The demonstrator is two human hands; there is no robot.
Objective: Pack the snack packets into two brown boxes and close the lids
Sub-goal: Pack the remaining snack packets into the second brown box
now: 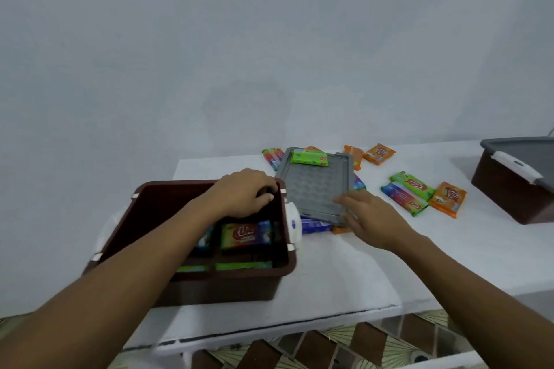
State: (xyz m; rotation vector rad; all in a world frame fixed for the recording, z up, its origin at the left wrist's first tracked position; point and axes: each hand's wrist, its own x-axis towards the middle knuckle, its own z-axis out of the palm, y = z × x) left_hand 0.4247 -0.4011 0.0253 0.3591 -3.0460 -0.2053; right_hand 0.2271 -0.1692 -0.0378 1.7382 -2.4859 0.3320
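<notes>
roughly halfway: the second brown box at right already wears its lid, while the open brown box holds a few snack packets (others lie loose on the tabletop). left hand grips its far rim; right hand, fingers straight, touches the grey lid.

Plain pale wall behind a white table, patterned brown-tiled floor below.

Looks like a plain room in a home here: bare pale wall behind, white-covered table in front, patterned brown-and-cream floor tiles below
</notes>
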